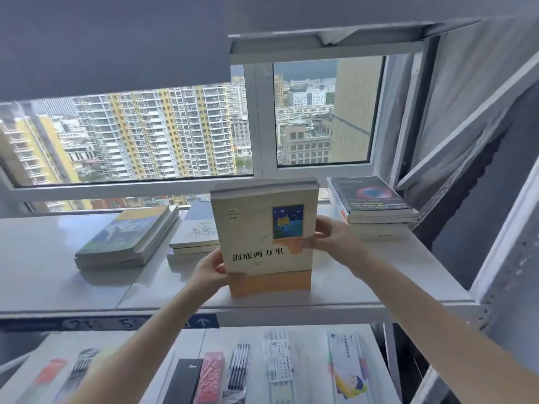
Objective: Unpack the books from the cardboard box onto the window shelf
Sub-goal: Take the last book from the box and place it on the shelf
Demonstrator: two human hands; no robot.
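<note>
A cream and orange book (pixel 264 240) with a small blue picture on its cover stands upright on the white window shelf (pixel 58 272), near the front edge. My left hand (pixel 211 269) grips its left edge low down. My right hand (pixel 329 237) grips its right edge, thumb on the cover. Behind it lie a flat stack of books (pixel 129 237) at the left, a grey-covered stack (pixel 197 228) in the middle and a taller stack with a dark cover (pixel 373 202) at the right. The cardboard box is out of view.
The window frame (pixel 262 121) rises right behind the shelf, with a tilted open sash (pixel 466 126) at the right. Below the shelf a lower white surface (pixel 309 339) holds packs of pens (pixel 237 368), a black notebook (pixel 186 380) and other stationery.
</note>
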